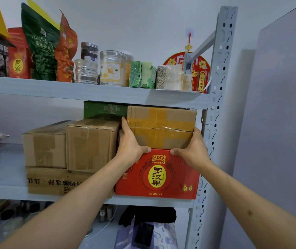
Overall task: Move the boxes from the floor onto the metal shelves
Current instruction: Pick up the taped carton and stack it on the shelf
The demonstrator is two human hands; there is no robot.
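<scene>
**Both hands on the taped box, middle shelf**

From the head camera we see the red box (pixel 157 174) at the right end of the middle shelf (pixel 3 177), and we take it as our landmark. Right on top of the red box sits the taped box (pixel 161 126). Our left hand (pixel 130 142) grips its left side, fingers reaching up along the edge, thumb lying along the seam above the red box. Our right hand (pixel 191 146) clasps its right side, thumb at the same seam. Left of the red box, three brown cartons (pixel 91 142) are stacked, touching it. Behind and above them a green box (pixel 104 109) shows. Above the red box, the top shelf (pixel 71 88) carries jars (pixel 112 68) and bags (pixel 41 44). Right of the red box rises the grey post (pixel 215 105).
</scene>
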